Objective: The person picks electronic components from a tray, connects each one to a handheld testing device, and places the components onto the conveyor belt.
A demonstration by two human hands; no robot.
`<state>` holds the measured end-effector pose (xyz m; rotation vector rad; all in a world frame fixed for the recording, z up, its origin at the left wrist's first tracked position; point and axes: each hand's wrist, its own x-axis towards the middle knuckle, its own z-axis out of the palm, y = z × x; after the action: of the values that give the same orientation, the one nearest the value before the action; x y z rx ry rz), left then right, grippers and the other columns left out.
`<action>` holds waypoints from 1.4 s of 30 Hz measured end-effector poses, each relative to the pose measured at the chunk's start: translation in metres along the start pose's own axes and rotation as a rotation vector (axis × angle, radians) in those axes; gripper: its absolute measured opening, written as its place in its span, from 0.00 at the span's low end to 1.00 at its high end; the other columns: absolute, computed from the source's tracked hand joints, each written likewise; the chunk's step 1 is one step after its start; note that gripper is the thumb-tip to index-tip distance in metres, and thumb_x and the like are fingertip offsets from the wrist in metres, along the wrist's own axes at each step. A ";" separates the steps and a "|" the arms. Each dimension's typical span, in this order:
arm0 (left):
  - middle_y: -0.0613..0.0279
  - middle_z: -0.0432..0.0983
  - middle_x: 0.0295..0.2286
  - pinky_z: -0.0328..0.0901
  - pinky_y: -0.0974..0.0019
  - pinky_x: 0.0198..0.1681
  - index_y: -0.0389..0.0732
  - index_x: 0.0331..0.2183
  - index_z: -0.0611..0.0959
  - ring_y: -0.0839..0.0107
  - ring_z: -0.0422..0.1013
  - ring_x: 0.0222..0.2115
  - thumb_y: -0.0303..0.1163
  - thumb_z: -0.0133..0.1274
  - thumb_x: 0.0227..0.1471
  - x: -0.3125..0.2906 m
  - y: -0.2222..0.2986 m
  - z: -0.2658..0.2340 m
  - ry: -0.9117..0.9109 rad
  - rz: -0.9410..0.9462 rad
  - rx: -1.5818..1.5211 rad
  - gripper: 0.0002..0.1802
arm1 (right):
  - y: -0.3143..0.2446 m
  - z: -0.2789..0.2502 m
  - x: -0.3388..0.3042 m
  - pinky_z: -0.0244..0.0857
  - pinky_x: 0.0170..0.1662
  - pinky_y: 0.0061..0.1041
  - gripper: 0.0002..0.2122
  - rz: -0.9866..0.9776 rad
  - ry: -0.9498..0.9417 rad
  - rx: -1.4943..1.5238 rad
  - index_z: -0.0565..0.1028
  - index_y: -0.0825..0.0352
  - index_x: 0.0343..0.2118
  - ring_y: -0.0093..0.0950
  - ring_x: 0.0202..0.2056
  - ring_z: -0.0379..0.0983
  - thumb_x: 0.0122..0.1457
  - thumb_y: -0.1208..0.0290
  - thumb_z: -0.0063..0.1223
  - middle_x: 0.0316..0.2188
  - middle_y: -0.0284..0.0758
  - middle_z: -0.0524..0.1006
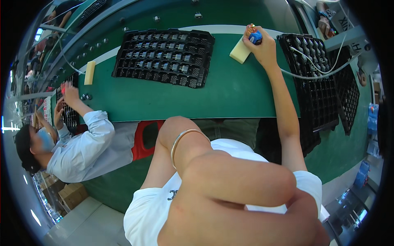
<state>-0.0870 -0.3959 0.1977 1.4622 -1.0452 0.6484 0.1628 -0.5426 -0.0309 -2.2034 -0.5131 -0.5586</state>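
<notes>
My left hand [242,184] is raised very close to the camera and fills the lower middle, with a silver bangle [175,147] round its wrist. Its fingers are bent inward; their tips are hidden, so what they hold, if anything, does not show. At the far right of the green table, my right hand [266,48] is closed round a small blue object [255,37] with a shiny orange-gold part [250,28] by it. The object's exact kind is unclear. A pale yellow foam block [239,52] lies under and beside those fingers.
A black tray [200,78] of small metal parts lies mid-table. More black trays [318,96] stand at right, crossed by a white cable [324,74]. Left are another yellow block [89,73] and a seated co-worker [86,143]. Small parts [156,19] dot the green strip behind.
</notes>
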 end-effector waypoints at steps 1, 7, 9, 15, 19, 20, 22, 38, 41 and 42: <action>0.57 0.74 0.25 0.61 0.63 0.22 0.40 0.27 0.81 0.65 0.67 0.21 0.27 0.62 0.35 -0.001 0.001 -0.004 0.003 -0.006 0.021 0.10 | 0.003 0.003 0.007 0.69 0.31 0.25 0.17 -0.038 0.006 -0.001 0.76 0.68 0.37 0.28 0.24 0.75 0.47 0.63 0.63 0.26 0.39 0.77; 0.57 0.74 0.25 0.61 0.62 0.21 0.41 0.26 0.81 0.64 0.67 0.21 0.27 0.62 0.34 -0.002 0.026 -0.019 0.049 -0.023 0.165 0.10 | 0.039 0.036 0.072 0.69 0.34 0.37 0.20 0.031 -0.047 -0.068 0.75 0.61 0.37 0.46 0.32 0.75 0.47 0.52 0.60 0.27 0.45 0.78; 0.57 0.74 0.24 0.61 0.62 0.21 0.41 0.26 0.81 0.64 0.67 0.21 0.27 0.62 0.34 -0.001 0.034 -0.025 0.081 -0.042 0.246 0.10 | 0.053 0.052 0.095 0.70 0.37 0.39 0.22 0.011 -0.037 -0.130 0.76 0.60 0.39 0.47 0.35 0.76 0.47 0.48 0.58 0.30 0.46 0.79; 0.57 0.74 0.24 0.60 0.61 0.20 0.41 0.26 0.81 0.64 0.67 0.20 0.27 0.62 0.34 -0.013 0.048 -0.040 0.280 -0.298 0.644 0.10 | 0.069 0.079 0.124 0.70 0.39 0.41 0.23 0.083 -0.062 -0.328 0.77 0.58 0.42 0.46 0.37 0.76 0.48 0.45 0.54 0.33 0.46 0.79; 0.62 0.74 0.24 0.64 0.65 0.23 0.40 0.33 0.80 0.62 0.68 0.19 0.25 0.58 0.36 -0.065 -0.073 -0.100 0.442 -0.060 0.934 0.15 | 0.060 0.073 0.120 0.70 0.38 0.41 0.22 0.046 -0.126 -0.339 0.78 0.60 0.40 0.45 0.35 0.77 0.49 0.48 0.54 0.31 0.47 0.79; 0.61 0.73 0.23 0.64 0.65 0.24 0.39 0.32 0.80 0.61 0.70 0.20 0.23 0.56 0.40 -0.082 -0.101 -0.127 0.403 -0.167 1.021 0.11 | 0.056 0.069 0.120 0.70 0.38 0.40 0.22 0.019 -0.138 -0.318 0.77 0.61 0.40 0.46 0.35 0.77 0.50 0.49 0.54 0.30 0.47 0.79; 0.56 0.75 0.25 0.67 0.57 0.29 0.38 0.32 0.79 0.58 0.73 0.25 0.32 0.55 0.46 -0.117 -0.146 -0.183 0.380 -0.479 1.228 0.10 | 0.046 0.061 0.113 0.70 0.38 0.39 0.21 -0.005 -0.153 -0.295 0.77 0.62 0.40 0.46 0.34 0.77 0.50 0.49 0.55 0.30 0.47 0.79; 0.53 0.74 0.31 0.70 0.54 0.35 0.40 0.26 0.79 0.53 0.74 0.33 0.42 0.59 0.44 -0.200 -0.211 -0.262 0.225 -1.042 1.659 0.14 | -0.042 -0.003 -0.014 0.67 0.42 0.20 0.16 0.105 -0.096 0.342 0.77 0.71 0.42 0.18 0.35 0.73 0.51 0.69 0.61 0.33 0.35 0.80; 0.54 0.74 0.32 0.68 0.53 0.36 0.42 0.27 0.80 0.55 0.73 0.34 0.46 0.59 0.44 -0.202 -0.216 -0.260 0.315 -1.110 1.807 0.17 | -0.042 -0.002 -0.017 0.67 0.42 0.20 0.16 0.110 -0.107 0.392 0.77 0.71 0.42 0.19 0.35 0.73 0.51 0.70 0.61 0.34 0.35 0.79; 0.52 0.75 0.32 0.68 0.53 0.36 0.42 0.27 0.81 0.55 0.73 0.34 0.48 0.58 0.43 -0.202 -0.216 -0.263 0.327 -1.163 1.805 0.18 | -0.041 -0.002 -0.017 0.67 0.42 0.20 0.16 0.112 -0.102 0.391 0.77 0.71 0.42 0.19 0.35 0.73 0.51 0.70 0.61 0.34 0.35 0.79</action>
<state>0.0566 -0.1071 -0.0315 2.7966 1.1569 0.8397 0.1271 -0.5220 -0.0143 -1.8775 -0.5007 -0.2603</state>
